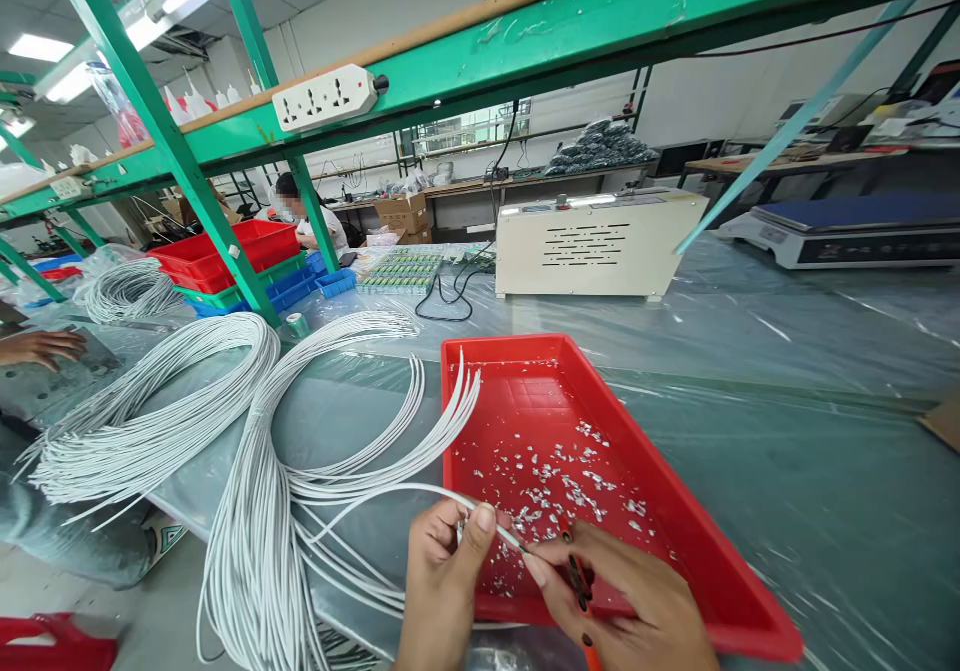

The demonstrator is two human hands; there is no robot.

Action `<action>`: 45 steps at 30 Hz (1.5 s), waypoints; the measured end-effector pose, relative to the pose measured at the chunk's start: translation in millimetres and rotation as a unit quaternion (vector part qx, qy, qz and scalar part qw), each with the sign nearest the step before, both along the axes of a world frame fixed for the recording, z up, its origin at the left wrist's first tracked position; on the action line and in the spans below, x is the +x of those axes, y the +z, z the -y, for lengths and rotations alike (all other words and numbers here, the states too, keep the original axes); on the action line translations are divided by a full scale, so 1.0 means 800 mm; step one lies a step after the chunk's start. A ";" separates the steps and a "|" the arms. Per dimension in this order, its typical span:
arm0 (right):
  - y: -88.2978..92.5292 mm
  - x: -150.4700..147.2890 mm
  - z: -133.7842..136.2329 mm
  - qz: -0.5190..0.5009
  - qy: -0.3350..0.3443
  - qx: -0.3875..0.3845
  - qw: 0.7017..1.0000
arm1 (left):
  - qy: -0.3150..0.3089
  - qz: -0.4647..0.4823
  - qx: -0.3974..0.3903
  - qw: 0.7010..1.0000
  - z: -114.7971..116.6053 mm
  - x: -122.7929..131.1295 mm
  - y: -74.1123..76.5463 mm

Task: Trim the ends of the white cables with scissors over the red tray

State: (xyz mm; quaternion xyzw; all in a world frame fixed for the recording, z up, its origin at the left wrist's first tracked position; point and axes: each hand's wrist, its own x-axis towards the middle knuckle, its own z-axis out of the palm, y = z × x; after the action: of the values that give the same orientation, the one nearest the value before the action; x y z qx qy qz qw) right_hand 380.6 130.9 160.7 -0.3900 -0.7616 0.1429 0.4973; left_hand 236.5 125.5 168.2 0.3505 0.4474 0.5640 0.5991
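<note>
A white cable (427, 488) is pinched between the thumb and fingers of my left hand (448, 576), near its end. At the cable's dark tip, the thumb and forefinger of my right hand (630, 601) press together. The same hand also keeps a pair of orange-handled pliers (579, 583) in its palm; their jaws are mostly hidden. Both hands are over the near part of a red tray (675, 496) strewn with small silvery scraps (574, 491). The held cable curves back to a thick bundle of white cables (255, 531) on the left.
Another cable coil (157, 416) lies farther left, near a co-worker's hand (41, 348). Behind the tray stand a beige machine (600, 246) and a green component panel (401, 271). Stacked bins (255, 251) sit back left. A green shelf beam (480, 46) crosses overhead; a scale (862, 236) is at right.
</note>
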 end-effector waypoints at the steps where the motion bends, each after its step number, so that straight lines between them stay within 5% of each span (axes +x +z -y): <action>1: 0.000 0.000 -0.001 0.005 -0.003 -0.022 1.000 | -0.001 0.003 0.010 1.000 -0.002 0.000 0.001; 8: -0.008 0.006 -0.006 0.020 -0.070 -0.094 0.993 | -0.010 -0.029 0.045 0.999 -0.003 -0.003 0.012; 12: -0.004 0.000 -0.003 -0.044 -0.041 -0.165 0.984 | -0.005 -0.026 0.033 0.999 -0.002 -0.005 0.010; 21: 0.009 -0.018 0.004 -0.229 0.047 -0.410 0.882 | -0.027 -0.008 0.018 0.999 -0.001 -0.008 0.008; 24: 0.002 -0.017 0.001 -0.247 0.091 -0.429 0.864 | -0.031 0.003 0.007 0.999 -0.002 -0.008 0.009; 28: -0.007 -0.014 -0.005 -0.194 0.132 -0.348 0.908 | -0.046 0.022 -0.018 0.999 -0.005 -0.009 0.006; 33: -0.013 -0.013 -0.003 -0.061 0.033 -0.137 0.988 | -0.069 0.053 -0.043 0.995 -0.009 -0.012 0.001; 45: -0.013 -0.013 -0.012 0.003 -0.025 0.078 0.997 | -0.087 0.100 -0.063 0.989 -0.014 -0.013 0.001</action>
State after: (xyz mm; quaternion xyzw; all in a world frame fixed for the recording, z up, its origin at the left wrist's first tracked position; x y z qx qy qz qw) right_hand 369.9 140.7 150.3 -0.3692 -0.7620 0.0700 0.5274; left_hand 226.2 136.6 169.1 0.2918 0.3878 0.5121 0.7087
